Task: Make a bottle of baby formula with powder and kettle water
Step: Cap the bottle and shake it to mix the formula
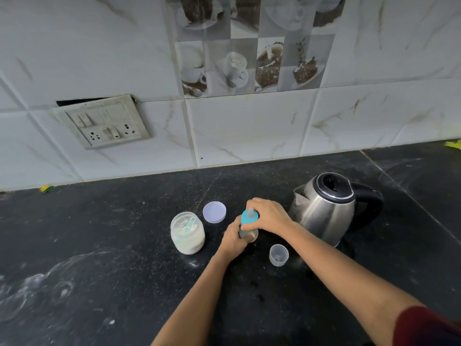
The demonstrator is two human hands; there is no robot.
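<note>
A baby bottle (249, 227) with a blue teat collar stands on the black counter (124, 270). My left hand (234, 239) is wrapped around its body from the left. My right hand (268, 216) grips the blue collar and teat from the right. Left of the bottle stands an open jar of white formula powder (187, 233) with a pale green scoop inside it. The jar's lilac lid (214, 212) lies flat just behind. A steel kettle (329, 208) with a black lid and handle stands to the right. The bottle's clear cap (279, 254) rests mouth up near my right forearm.
A tiled wall with a switch and socket plate (104, 122) rises behind the counter. White powder smears mark the counter at front left. Small yellow-green scraps lie at the wall's foot on the far left (46, 188) and far right (454, 144).
</note>
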